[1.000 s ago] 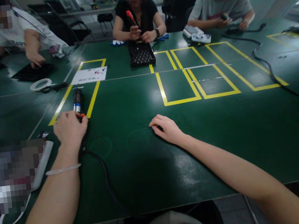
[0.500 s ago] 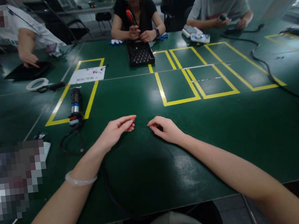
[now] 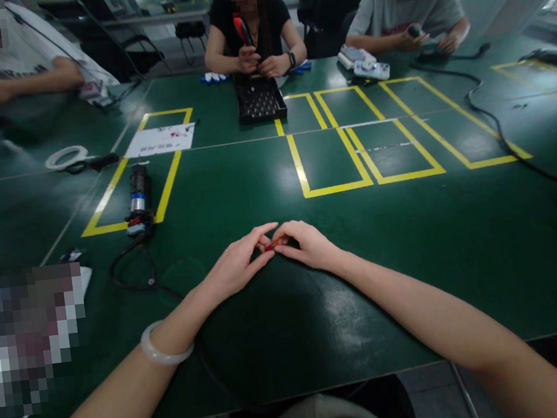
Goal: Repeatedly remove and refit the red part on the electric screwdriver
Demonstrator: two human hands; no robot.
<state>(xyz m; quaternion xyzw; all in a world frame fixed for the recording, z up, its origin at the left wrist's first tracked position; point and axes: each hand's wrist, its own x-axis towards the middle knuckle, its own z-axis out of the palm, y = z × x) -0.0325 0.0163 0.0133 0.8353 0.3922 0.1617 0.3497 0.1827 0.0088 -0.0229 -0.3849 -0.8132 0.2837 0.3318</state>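
Observation:
My left hand and my right hand meet fingertip to fingertip just above the green table. Between the fingertips is a tiny red-orange piece, pinched from both sides. What else my right fingers hold, if anything, is hidden. A black and silver cylindrical tool with a black cable lies to the left, inside a yellow-taped box, apart from both hands.
Yellow tape boxes mark the table ahead. A black tray, a white paper sheet and a white tape roll lie farther off. Three other people sit along the far edge, one holding a red-handled tool. A cable runs along the right.
My left hand left the cylindrical tool, carried a small orange piece rightward, and has met my right hand's fingertips. My right hand barely moved.

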